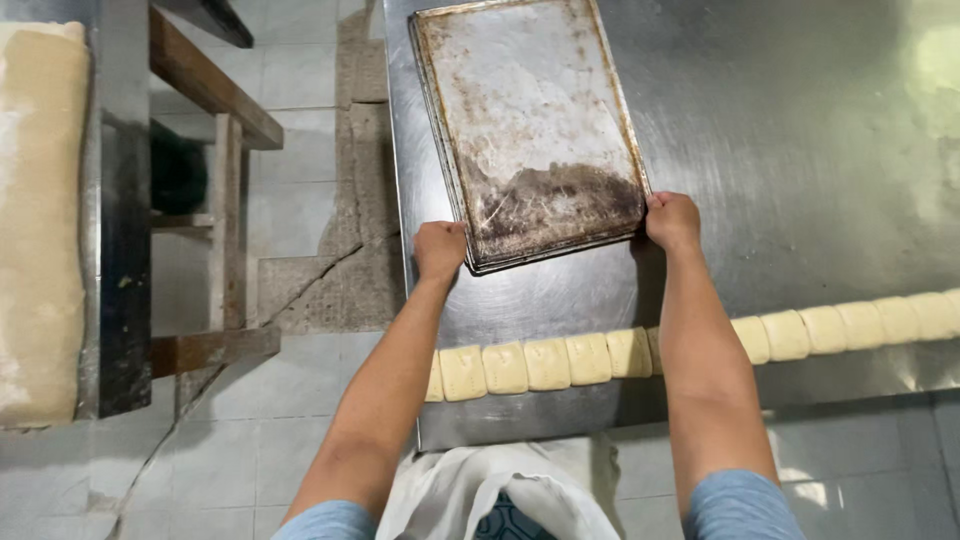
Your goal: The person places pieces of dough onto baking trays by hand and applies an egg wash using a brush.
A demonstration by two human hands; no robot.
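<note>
Far left: pale slab of sheeted dough [40, 220] on a side surface, beside a brown wooden rack [215, 200]. Centre: left hand [440, 250] closed on the near-left corner of a stained, scorched rectangular metal baking tray [530, 120], lying on the steel worktable [800, 150]. Right hand [672, 220] grips the tray's near-right corner. Near edge: row of cut square dough pieces [545, 363], running rightward.

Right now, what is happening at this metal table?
A person holds a worn baking tray by its near corners, left hand and right hand, each with a closed grip. The tray lies on the steel table. A row of cut dough pieces runs along the near edge.
</note>
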